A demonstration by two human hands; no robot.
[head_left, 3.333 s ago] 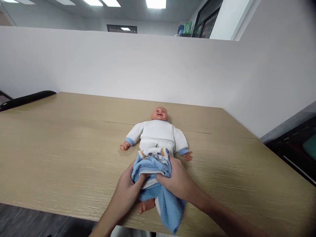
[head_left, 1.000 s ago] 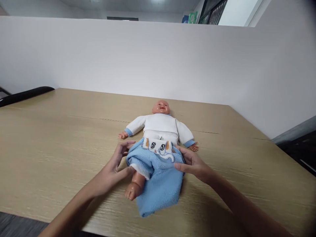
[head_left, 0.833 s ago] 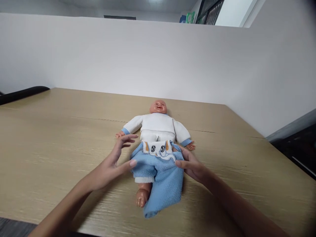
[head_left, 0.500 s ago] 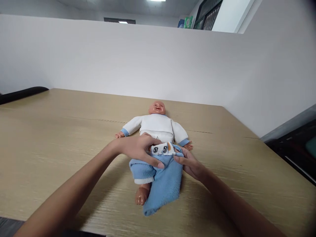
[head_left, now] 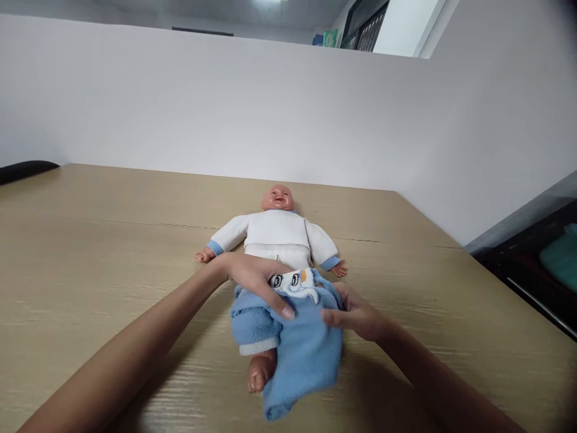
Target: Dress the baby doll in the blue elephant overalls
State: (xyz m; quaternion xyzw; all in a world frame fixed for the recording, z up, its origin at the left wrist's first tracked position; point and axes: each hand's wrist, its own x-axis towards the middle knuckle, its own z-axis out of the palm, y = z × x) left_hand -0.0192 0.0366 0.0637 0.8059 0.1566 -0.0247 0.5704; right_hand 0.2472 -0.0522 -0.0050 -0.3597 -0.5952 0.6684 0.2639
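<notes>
Blue fleece trousers (head_left: 297, 343) are worn up to the waist of a doll (head_left: 277, 231) laid on its back on the desk (head_left: 112, 240), with one bare foot (head_left: 258, 376) left showing below a cuff. The left hand (head_left: 256, 279) is laid across the embroidered waistband, fingers stretched over the fleece; whether anything is gripped cannot be told. The right hand (head_left: 356, 313) is closed on the trousers' side, thumb pressed into the fabric.

A baby doll (head_left: 277, 234) in a white top lies face-up, fluffy blue trousers (head_left: 293, 337) half on, one foot bare.
</notes>
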